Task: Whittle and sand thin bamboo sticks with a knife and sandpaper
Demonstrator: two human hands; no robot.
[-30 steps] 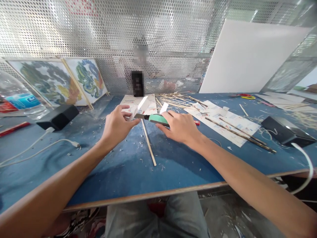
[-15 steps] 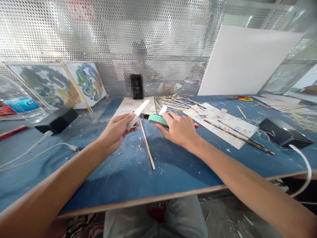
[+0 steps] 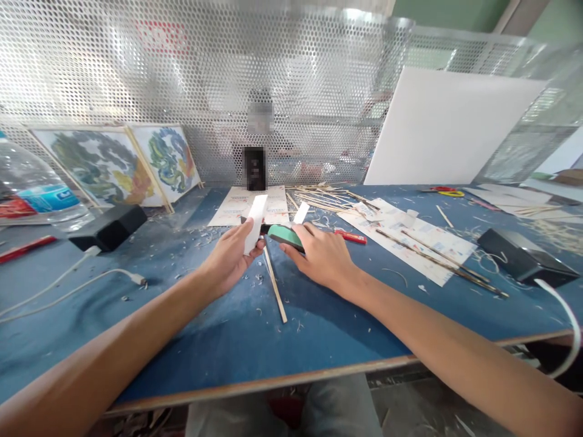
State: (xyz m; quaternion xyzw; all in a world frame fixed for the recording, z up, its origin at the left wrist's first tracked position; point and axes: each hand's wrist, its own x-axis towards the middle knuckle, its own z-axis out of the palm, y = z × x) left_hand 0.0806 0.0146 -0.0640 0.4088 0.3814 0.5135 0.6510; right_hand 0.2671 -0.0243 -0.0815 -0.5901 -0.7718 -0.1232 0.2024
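Pinched in my left hand [image 3: 228, 258] is a white strip [image 3: 257, 221], tilted up with its broad face toward me. My right hand [image 3: 324, 258] is closed around a green-and-black utility knife [image 3: 283, 235]. Its blade end points left and passes behind the strip; whether it touches the strip I cannot tell. On the table below, a thin wooden stick [image 3: 276, 288] lies lengthwise between my hands. A small white piece [image 3: 301, 212] shows just beyond my right fingers.
Small shavings litter the blue table [image 3: 218, 358]. A stick pile [image 3: 319, 197], printed sheet [image 3: 432, 264] and red marker [image 3: 351, 237] lie to the right. Black boxes [image 3: 109, 227] with white cables stand on both sides. Painted panels [image 3: 102, 164] and a bottle [image 3: 39, 194] are left.
The white strip has turned more upright and shows more of its face. The knife's front end has shifted left behind it. My view has tilted up slightly.
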